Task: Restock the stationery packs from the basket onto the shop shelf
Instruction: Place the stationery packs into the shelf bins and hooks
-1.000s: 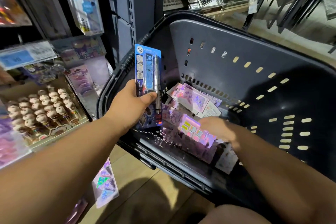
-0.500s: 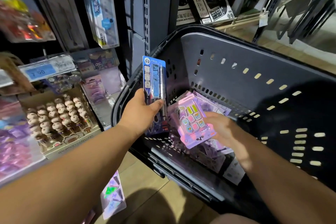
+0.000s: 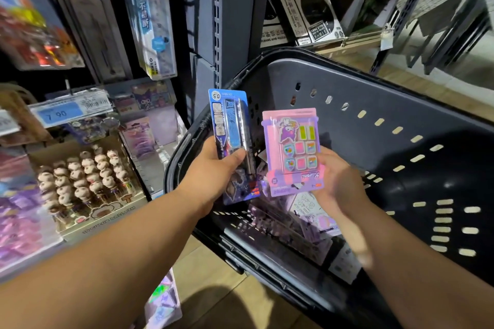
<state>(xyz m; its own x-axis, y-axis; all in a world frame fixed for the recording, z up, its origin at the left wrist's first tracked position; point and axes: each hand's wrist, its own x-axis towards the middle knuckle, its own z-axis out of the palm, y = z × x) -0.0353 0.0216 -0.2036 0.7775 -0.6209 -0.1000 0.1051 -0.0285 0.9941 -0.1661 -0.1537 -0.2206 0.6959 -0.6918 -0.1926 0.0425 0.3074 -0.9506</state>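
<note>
At centre frame, a person's left hand point(image 3: 213, 168) grips the lower half of a blue pen pack point(image 3: 230, 125), held upright with the thumb across its front. The right hand point(image 3: 339, 181), blurred, holds a pink pack point(image 3: 291, 147) by its lower right edge. Both packs are raised above the tilted black basket point(image 3: 374, 93), where more packs point(image 3: 315, 216) lie at the bottom. The shop shelf point(image 3: 157, 168) stands at the left of the frame. Both packs look light, flat carded blisters, stiff enough to hold by one edge and glossy enough to slip, so the card margin is probably the best place to pinch. Both forearms reach forward from the lower corners.
</note>
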